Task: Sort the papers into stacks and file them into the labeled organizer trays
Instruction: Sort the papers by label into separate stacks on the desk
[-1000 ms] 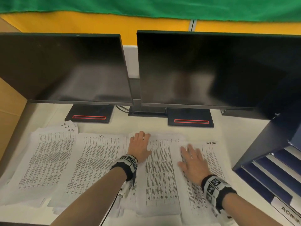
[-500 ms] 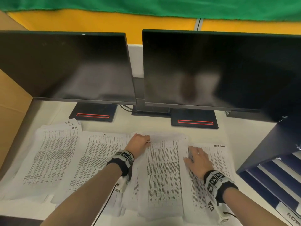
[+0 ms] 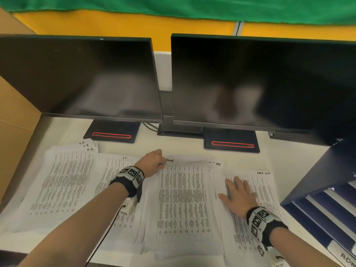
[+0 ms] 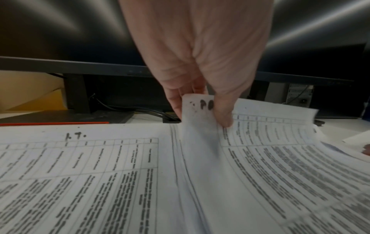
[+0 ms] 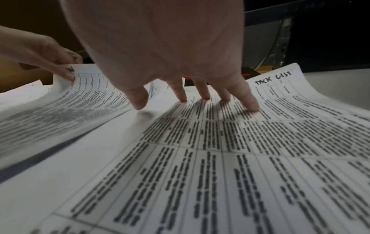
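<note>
Left hand [image 4: 200, 63] pinching a raised corner of a white printed sheet [image 4: 270, 158]
Centre frame, thumb over handwritten letters; flat table-printed page marked "I.T." [image 4: 80, 174] lower left; dark monitor [image 4: 60, 31] across top

**Three views over one desk of papers**

Head view: from above, facing forward and down across the desk [image 3: 285, 162], taking in both monitors [image 3: 250, 81], four paper stacks, both hands and the organizer [image 3: 325, 205] at right.

Left wrist view: very close, low over the papers, looking along the left hand [image 4: 200, 66] toward the monitor stands; pinched sheet [image 4: 200, 114] right at the fingertips.

Right wrist view: equally close and low, looking along the right hand [image 5: 160, 52] at the "TASK LIST" stack [image 5: 260, 142].

Shared: pinched sheet in all three; left hand also at the left edge of the right wrist view.
</note>
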`<control>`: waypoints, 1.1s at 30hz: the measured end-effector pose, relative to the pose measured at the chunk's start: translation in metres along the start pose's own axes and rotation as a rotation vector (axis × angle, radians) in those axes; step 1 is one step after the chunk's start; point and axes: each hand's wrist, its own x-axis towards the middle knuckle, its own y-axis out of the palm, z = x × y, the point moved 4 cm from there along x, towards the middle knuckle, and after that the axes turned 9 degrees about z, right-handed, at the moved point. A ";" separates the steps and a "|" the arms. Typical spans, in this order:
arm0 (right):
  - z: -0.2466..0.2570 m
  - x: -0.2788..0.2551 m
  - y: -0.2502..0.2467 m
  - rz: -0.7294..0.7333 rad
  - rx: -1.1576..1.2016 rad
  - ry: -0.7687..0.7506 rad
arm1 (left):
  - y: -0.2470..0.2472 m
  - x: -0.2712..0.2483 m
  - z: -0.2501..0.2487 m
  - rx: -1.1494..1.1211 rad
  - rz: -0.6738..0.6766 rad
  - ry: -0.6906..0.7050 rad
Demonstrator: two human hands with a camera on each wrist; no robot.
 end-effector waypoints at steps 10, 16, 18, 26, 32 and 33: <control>0.048 0.010 -0.056 -0.401 0.214 -0.161 | 0.005 -0.018 -0.014 0.053 -0.259 0.099; 0.068 0.028 -0.067 -0.365 0.303 -0.250 | 0.020 -0.032 -0.006 0.035 -0.266 0.055; 0.072 0.033 -0.068 -0.336 0.286 -0.270 | 0.023 -0.034 -0.004 0.030 -0.252 0.034; 0.092 0.041 -0.088 -0.372 0.025 -0.318 | 0.025 -0.033 -0.004 -0.008 -0.221 0.002; 0.105 0.026 -0.086 -0.198 0.275 -0.445 | 0.020 -0.032 -0.002 0.022 -0.328 -0.005; 0.104 0.024 -0.086 -0.178 0.304 -0.453 | 0.018 -0.031 -0.005 0.023 -0.331 0.007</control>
